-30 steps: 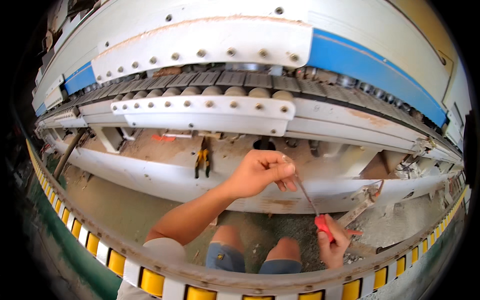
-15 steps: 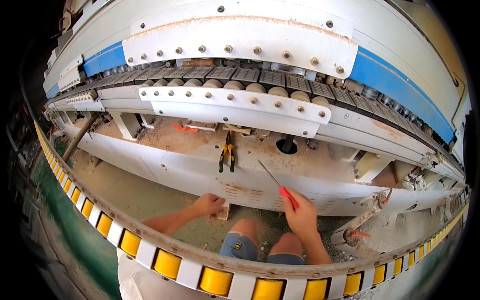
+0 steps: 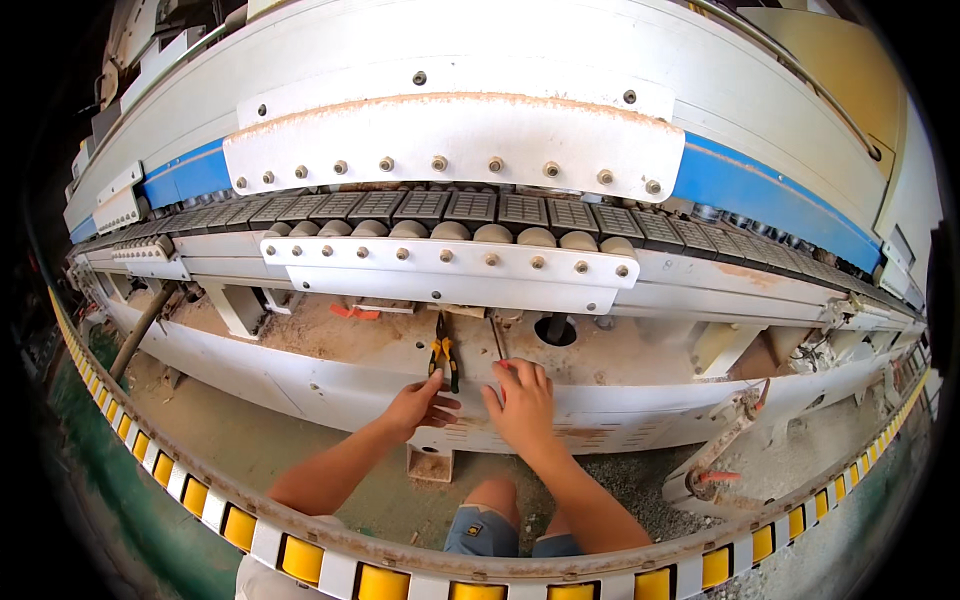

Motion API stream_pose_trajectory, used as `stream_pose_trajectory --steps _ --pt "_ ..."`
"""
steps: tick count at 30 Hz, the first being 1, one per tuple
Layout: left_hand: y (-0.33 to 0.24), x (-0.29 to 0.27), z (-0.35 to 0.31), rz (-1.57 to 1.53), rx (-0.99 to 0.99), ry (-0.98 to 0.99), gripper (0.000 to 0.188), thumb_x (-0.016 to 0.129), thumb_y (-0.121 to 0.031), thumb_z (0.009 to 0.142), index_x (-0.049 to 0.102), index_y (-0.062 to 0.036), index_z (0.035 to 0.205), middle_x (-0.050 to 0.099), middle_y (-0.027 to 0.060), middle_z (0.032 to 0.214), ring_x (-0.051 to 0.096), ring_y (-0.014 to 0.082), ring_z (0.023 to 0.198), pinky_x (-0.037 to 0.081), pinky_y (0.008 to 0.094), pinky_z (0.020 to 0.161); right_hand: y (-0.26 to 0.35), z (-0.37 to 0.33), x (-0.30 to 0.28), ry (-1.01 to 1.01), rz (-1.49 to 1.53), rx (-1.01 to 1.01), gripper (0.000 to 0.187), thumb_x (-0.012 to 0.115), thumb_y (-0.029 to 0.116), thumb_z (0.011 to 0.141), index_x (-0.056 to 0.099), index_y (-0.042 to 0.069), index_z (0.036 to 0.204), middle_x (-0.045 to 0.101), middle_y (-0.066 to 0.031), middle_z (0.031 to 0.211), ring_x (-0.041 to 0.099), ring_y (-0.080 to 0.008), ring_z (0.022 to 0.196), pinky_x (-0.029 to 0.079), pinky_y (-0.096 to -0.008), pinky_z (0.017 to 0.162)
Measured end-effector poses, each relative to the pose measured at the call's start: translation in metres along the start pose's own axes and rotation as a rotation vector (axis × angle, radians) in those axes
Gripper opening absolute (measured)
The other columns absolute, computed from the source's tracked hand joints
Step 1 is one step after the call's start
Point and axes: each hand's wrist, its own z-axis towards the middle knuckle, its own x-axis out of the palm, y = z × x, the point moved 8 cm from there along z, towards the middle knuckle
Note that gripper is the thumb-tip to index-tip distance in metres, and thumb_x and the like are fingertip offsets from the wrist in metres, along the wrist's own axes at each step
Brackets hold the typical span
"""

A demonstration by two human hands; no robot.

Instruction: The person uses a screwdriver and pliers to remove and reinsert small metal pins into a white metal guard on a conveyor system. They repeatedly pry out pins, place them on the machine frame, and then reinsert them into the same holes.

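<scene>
My right hand (image 3: 525,408) is over the machine's dusty ledge, with its thumb and fingers around the red handle of a screwdriver (image 3: 497,340). The thin metal shaft points away from me toward the conveyor; most of the handle is hidden by the fingers. A pair of pliers (image 3: 441,352) with yellow and black handles lies just left of the screwdriver, jaws pointing away. My left hand (image 3: 418,408) hovers at the near end of the pliers' handles, its fingers loosely apart and nothing visible in them.
A long conveyor of dark track pads (image 3: 470,207) crosses beyond the ledge, under a white bolted guard (image 3: 450,140). A round hole (image 3: 556,330) and an orange-red scrap (image 3: 353,311) are on the ledge. Along the near side curves a rail with yellow rollers (image 3: 302,558).
My right hand has brought the screwdriver forward and left, down to the ledge beside the pliers. My left hand has risen toward the pliers' handles. The view has tilted up.
</scene>
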Motion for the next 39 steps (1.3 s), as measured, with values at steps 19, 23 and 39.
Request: stream_pose_trajectory --steps 19,23,39 --pt "-0.088 0.275 -0.136 -0.011 0.346 0.479 0.031 0.044 -0.038 0.114 0.049 -0.0088 0.104 0.051 0.0013 0.071 0.056 0.0138 0.060 0.047 0.0286 0.060 -0.050 -0.027 -0.233 0.067 0.610 0.434 0.051 0.057 0.020 0.108 0.046 0.002 0.155 0.069 -0.0042 0.099 0.055 -0.0112 0.072 0.049 -0.0258 0.068" --pt "-0.156 0.332 -0.116 -0.179 0.461 0.577 0.041 0.039 -0.047 0.113 0.047 -0.0092 0.100 0.046 0.0019 0.066 0.054 0.0190 0.058 0.044 0.0314 0.059 -0.084 0.060 -0.281 -0.062 0.202 0.271 0.039 0.059 0.024 0.106 0.063 0.002 0.138 0.066 -0.0109 0.080 0.060 -0.0128 0.070 0.051 -0.0304 0.068" --pt "-0.227 0.367 -0.042 -0.677 0.453 0.578 0.025 0.039 -0.035 0.112 0.045 -0.0134 0.100 0.037 -0.0046 0.066 0.036 0.0111 0.057 0.030 0.0278 0.055 -0.102 0.167 -0.273 -0.307 0.430 0.135 0.023 0.074 0.020 0.097 0.060 0.002 0.101 0.070 -0.0085 0.076 0.067 -0.0134 0.057 0.050 -0.0296 0.050"
